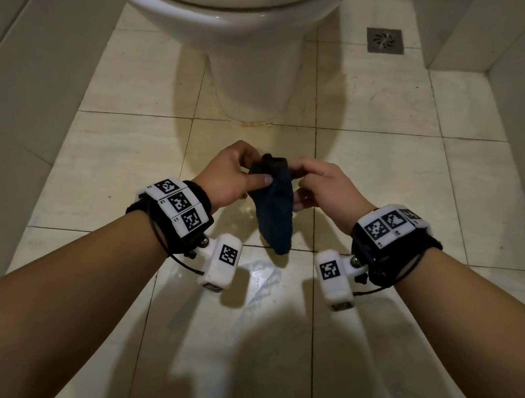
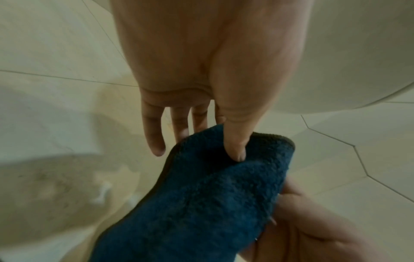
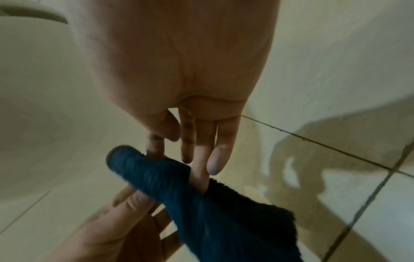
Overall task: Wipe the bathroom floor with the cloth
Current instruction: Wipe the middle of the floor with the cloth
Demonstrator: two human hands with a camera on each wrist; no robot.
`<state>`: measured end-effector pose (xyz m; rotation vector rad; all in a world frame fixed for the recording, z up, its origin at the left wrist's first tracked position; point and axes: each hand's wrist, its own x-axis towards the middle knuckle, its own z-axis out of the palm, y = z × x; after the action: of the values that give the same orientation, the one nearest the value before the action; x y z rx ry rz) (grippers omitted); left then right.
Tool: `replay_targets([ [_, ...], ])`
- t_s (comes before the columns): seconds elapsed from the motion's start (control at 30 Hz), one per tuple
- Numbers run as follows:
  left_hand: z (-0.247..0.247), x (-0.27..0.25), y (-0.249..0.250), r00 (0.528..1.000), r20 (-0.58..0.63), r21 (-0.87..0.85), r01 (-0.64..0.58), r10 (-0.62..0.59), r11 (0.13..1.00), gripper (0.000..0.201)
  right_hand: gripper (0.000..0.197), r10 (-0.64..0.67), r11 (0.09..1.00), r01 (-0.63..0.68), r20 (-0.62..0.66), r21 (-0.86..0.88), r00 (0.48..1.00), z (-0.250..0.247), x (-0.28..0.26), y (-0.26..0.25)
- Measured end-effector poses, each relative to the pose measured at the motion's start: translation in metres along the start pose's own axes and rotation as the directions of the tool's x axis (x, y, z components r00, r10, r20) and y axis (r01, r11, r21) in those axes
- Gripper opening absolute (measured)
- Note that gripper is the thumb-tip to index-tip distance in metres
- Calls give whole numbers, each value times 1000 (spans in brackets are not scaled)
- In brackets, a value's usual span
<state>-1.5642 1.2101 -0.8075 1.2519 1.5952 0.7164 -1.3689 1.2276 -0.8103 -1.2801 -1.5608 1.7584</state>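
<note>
A dark blue cloth [image 1: 274, 204] hangs in the air above the cream tiled floor [image 1: 122, 154], held at its top edge between both hands. My left hand [image 1: 241, 171] pinches its upper left part with the thumb pressed into the fabric [image 2: 235, 147]. My right hand [image 1: 306, 180] pinches the upper right corner; in the right wrist view the cloth [image 3: 212, 203] wraps over its fingers [image 3: 199, 175]. The lower end of the cloth dangles free toward me, clear of the floor.
A white toilet [image 1: 223, 8] stands straight ahead, its pedestal [image 1: 251, 92] just beyond my hands. A square metal floor drain [image 1: 384, 41] lies at the far right. Tiled walls close in on both sides. A wet patch [image 1: 259, 274] shines on the floor under the cloth.
</note>
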Motion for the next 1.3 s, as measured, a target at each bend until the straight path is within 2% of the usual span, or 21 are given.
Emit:
replay_targets([
  [0.17, 3, 2, 5, 1000, 11, -9, -16, 16, 1000, 19, 15, -11, 994, 4, 63, 110, 998, 3, 3, 2],
  [0.3, 9, 2, 1, 998, 47, 60, -36, 33, 998, 14, 21, -30, 991, 21, 63, 132, 998, 19, 5, 7],
  [0.4, 10, 1, -5, 999, 45, 40, -9, 7, 999, 9, 33, -10, 999, 9, 43, 41, 999, 23, 7, 12],
  [0.53, 11, 2, -5, 999, 42, 5, 32, -32, 999, 7, 42, -70, 969, 52, -66, -243, 995, 20, 12, 22],
  [0.67, 10, 4, -3, 995, 75, -5, 64, -63, 998, 23, 29, -97, 913, 16, -180, -407, 979, 17, 14, 37],
  [0.83, 5, 5, -4, 985, 158, 21, 69, -72, 997, 41, 15, -120, 911, -6, -278, -413, 953, 15, 14, 36],
  [0.97, -3, 7, -1, 973, 230, 87, -30, 9, 996, 57, 14, -209, 880, 63, -265, -470, 941, 6, 15, 19],
  [1.1, -12, 11, 4, 960, 259, 106, -133, 102, 985, 73, 16, -325, 826, 195, -165, -529, 931, -5, 23, -4],
  [1.17, -14, 14, 8, 957, 240, 140, -198, 160, 970, 72, 19, -351, 809, 235, -122, -539, 928, -9, 27, -14],
  [1.3, -16, 16, 15, 942, 234, 224, -291, 238, 930, 63, 20, -320, 854, 226, -132, -469, 938, -14, 28, -27],
])
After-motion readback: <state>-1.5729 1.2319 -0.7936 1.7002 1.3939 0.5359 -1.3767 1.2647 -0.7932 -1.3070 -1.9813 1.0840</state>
